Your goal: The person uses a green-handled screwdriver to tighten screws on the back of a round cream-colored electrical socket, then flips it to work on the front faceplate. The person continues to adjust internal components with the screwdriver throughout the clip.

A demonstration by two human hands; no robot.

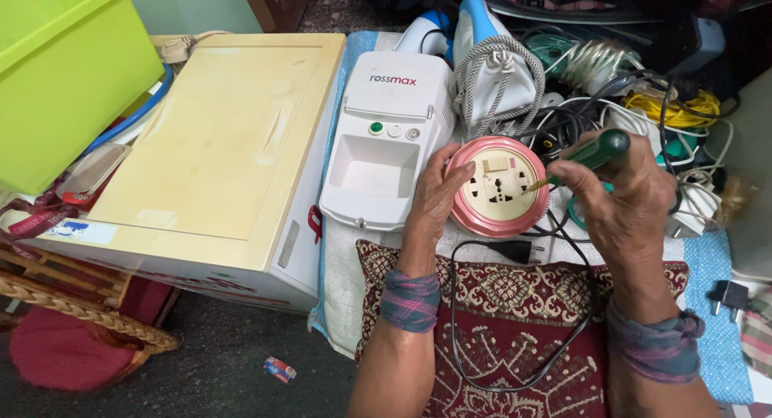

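Both bare forearms end in rolled plaid cuffs (411, 300), grey-blue and pink.

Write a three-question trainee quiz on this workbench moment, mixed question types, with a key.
1. True or false: the left hand steadies the round pink socket reel by its left edge.
2. The right hand holds a green-handled screwdriver. Its tip meets: A) the reel's cream face, B) the white medical device, C) the black plug.
3. What lies under both forearms, towards the viewer from the reel?

Key
1. True.
2. A, at the right side of the face.
3. A dark red patterned cushion, with a black cable looping over it.
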